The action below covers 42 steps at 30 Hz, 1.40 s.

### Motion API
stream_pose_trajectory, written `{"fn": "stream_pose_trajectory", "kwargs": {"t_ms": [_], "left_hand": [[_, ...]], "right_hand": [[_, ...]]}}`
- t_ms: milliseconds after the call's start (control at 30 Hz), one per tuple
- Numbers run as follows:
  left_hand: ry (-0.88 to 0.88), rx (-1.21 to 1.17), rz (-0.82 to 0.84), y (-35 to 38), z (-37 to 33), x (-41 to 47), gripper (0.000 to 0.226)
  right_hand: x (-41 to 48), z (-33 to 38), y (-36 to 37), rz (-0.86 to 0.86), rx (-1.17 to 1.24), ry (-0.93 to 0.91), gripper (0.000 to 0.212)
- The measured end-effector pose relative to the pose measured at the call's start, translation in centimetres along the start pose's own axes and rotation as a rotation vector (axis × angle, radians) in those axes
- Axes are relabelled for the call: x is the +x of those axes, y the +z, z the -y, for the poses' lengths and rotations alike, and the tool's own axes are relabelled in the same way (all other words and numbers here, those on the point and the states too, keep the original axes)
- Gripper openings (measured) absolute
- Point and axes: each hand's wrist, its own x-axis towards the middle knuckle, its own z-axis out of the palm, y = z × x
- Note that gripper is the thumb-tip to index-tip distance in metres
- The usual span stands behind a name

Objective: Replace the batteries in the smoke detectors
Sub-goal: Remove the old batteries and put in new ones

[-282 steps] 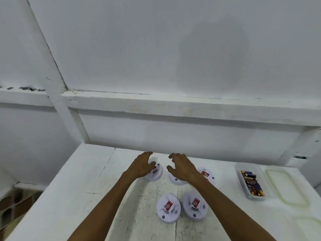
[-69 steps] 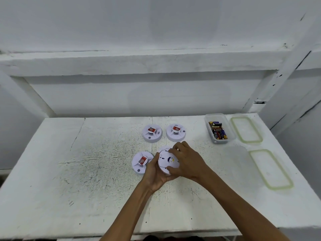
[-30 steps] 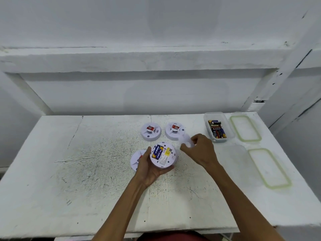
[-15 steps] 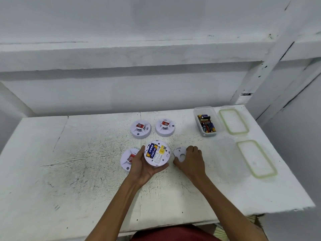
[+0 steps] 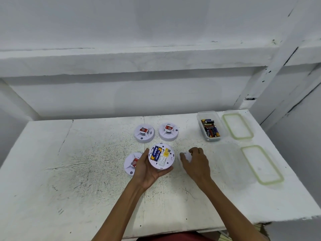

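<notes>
On the counter [image 5: 69,171], two smoke detectors sit side by side at the far middle, the left one [image 5: 144,135] and the right one [image 5: 168,132]. A third detector [image 5: 132,164] lies nearer and to the left. The left hand [image 5: 146,171] holds a fourth detector [image 5: 161,157] just right of the third and partly over it. Right of that, the right hand [image 5: 197,164] holds a cover [image 5: 185,156] on the counter. At the far right is a box [image 5: 206,114] with batteries [image 5: 210,130] in it. One lid [image 5: 237,126] lies beside the box, and another lid [image 5: 261,165] lies nearer.

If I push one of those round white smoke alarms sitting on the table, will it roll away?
Probably not: the smoke alarm sits flat on its wide base, so it would likely slide over the table. It seems light: the left hand holds the opened alarm alone.
</notes>
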Motion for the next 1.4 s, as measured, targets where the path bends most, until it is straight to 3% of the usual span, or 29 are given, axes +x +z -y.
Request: {"fn": "stream_pose_trajectory", "kwargs": {"t_ms": [133, 333, 733, 900, 1067, 1400], "left_hand": [[0.019, -0.001, 0.015, 0.5, -0.3, -0.1, 0.059], [0.055, -0.039, 0.023, 1.3, -0.2, 0.4, 0.058], [0.090, -0.086, 0.041, 1.2, -0.2, 0.9, 0.050], [0.081, -0.081, 0.031, 1.3, -0.2, 0.9, 0.049], [0.107, -0.009, 0.005, 1.1, 0.1, 1.3, 0.051], [0.060, -0.051, -0.005, 1.4, 0.6, 1.2, 0.055]], "right_hand": [[0.6, 3.1, -2.1, -0.095, 0.251, -0.183, 0.025], [0.4, 5.9, -1.9, 0.050, 0.261, -0.480, 0.024], [0.3, 7.0, -1.8, 0.212, 0.160, -0.433, 0.043], [0.4, 7.8, -2.0, 0.215, 0.124, -0.417, 0.038], [1.5, 8.6, -2.3, 0.150, 0.049, -0.449, 0.020], [2.6, 8.7, -2.0, 0.172, 0.045, -0.439, 0.021]]}}
